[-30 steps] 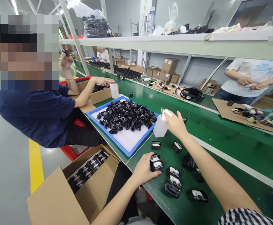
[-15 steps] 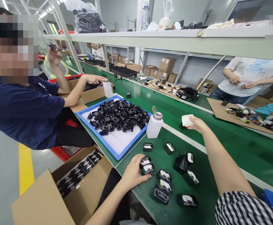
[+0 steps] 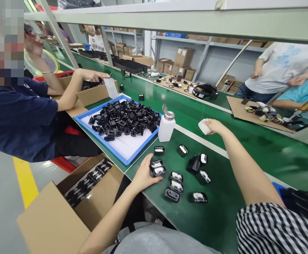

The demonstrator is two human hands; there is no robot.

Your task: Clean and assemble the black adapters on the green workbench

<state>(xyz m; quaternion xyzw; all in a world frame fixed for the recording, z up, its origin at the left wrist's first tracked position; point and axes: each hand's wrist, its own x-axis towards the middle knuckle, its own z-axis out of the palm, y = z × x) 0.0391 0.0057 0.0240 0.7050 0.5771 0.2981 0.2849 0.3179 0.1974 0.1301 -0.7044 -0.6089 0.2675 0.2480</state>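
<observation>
My left hand [image 3: 143, 175] rests on the near side of the green bench, its fingers and thumb curved round a pair of black plastic housings [image 3: 159, 171] with white parts inside. Stretched out to the right over the green belt, my right hand [image 3: 214, 126] pinches a folded white cloth [image 3: 203, 127]. Several more housings lie between my hands, among them an upright-looking black block [image 3: 193, 164] and a closed black piece [image 3: 172, 194]. A white pump bottle [image 3: 166, 125] with its metal lid flipped up stands beyond my left hand.
A blue-rimmed tray [image 3: 129, 160] heaped with black parts sits to the left. Below the bench edge is an open carton [image 3: 54, 215] of packed parts. A co-worker in a dark shirt [image 3: 18, 120] sits at left. A shelf beam [image 3: 170, 19] crosses overhead.
The view has tipped down and shifted right, so things appear higher and more to the left. The cloth in my right hand has tilted; the dark piece beneath it no longer shows.
</observation>
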